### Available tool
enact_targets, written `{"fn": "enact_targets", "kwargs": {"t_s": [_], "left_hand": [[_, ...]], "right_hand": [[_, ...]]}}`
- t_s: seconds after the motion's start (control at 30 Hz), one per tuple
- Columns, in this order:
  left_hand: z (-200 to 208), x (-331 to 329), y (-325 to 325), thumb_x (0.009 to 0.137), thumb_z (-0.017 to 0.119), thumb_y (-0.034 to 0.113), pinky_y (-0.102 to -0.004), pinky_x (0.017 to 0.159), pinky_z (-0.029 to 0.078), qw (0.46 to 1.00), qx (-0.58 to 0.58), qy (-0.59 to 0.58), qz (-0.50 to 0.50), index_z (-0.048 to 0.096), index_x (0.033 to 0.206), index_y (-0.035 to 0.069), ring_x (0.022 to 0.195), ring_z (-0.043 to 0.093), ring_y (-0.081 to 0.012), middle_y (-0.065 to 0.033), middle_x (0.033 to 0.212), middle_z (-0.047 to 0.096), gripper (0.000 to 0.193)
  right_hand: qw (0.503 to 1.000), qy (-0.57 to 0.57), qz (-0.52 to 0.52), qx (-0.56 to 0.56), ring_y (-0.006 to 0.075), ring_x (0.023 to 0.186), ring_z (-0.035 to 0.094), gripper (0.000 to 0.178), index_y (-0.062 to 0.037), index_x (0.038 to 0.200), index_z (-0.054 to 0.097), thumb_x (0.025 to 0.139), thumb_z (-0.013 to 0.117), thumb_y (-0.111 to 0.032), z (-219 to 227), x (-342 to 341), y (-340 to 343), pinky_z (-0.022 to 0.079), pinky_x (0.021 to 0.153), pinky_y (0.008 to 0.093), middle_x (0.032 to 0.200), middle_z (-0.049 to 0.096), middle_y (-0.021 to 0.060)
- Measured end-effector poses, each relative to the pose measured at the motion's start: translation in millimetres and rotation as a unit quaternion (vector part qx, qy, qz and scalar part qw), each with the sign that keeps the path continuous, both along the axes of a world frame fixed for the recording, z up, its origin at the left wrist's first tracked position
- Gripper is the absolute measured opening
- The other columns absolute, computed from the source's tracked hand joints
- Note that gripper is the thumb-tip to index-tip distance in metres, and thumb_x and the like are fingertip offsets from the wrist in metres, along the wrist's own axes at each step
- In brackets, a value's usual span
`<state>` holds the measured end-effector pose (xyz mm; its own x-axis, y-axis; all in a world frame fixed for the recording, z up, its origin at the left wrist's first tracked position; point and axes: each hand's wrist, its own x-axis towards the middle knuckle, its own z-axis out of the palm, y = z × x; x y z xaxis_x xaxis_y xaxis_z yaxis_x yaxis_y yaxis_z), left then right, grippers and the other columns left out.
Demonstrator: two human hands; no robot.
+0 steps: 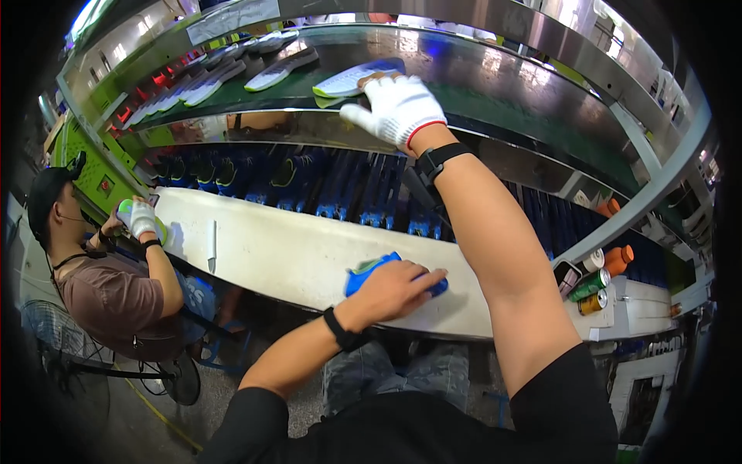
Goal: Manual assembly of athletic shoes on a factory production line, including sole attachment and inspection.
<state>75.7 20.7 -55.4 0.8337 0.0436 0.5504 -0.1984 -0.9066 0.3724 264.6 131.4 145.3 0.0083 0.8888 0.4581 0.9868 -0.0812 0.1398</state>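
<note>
My left hand (394,290), bare with a black wristband, lies over a blue shoe (372,270) on the white worktable (270,251); its fingers bend round the shoe and hide much of it. My right hand (402,108), in a white knitted glove with bare fingertips, reaches up to the shelf-like conveyor (495,85). Its fingertips touch a pale shoe sole (352,81) with a lime-green tip. The thumb is spread well apart from the fingers, off the sole.
More soles (212,85) lie along the conveyor's left. Dark shoes (232,172) stand on a lower rack behind the table. At left sits a co-worker (116,271) with a gloved hand on a shoe. A knife-like tool (212,243), cans (591,286), an orange bottle (618,259) and a phone (566,277) are on the table.
</note>
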Motion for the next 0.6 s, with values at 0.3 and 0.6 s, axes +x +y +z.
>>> {"fn": "enact_targets", "kwargs": {"t_s": [0.3,0.6], "left_hand": [[1.3,-9.7,-49.1,0.086,0.086,0.007,-0.0471,0.094,0.061,0.974,-0.106,-0.197,-0.043,0.067,0.145,0.014,0.109,0.073,-0.0381,-0.0168,0.129,0.073,0.063],[21.8,-63.6,-51.8,0.078,0.084,0.000,-0.0392,0.092,0.053,0.980,-0.061,-0.163,0.095,0.078,0.137,0.015,0.103,0.071,-0.0262,-0.0085,0.126,0.079,0.061]], "right_hand": [[0.992,0.094,0.057,-0.064,0.0390,0.132,0.067,0.077,-0.0035,0.138,0.069,0.093,0.069,-0.066,21.8,2.8,10.4,0.053,0.114,0.0446,0.143,0.069,0.0229],[0.909,0.073,0.299,0.281,0.0349,0.097,0.074,0.024,-0.0084,0.102,0.072,0.089,0.089,-0.019,-35.7,33.3,-141.3,0.060,0.091,0.0421,0.104,0.075,0.0137]]}}
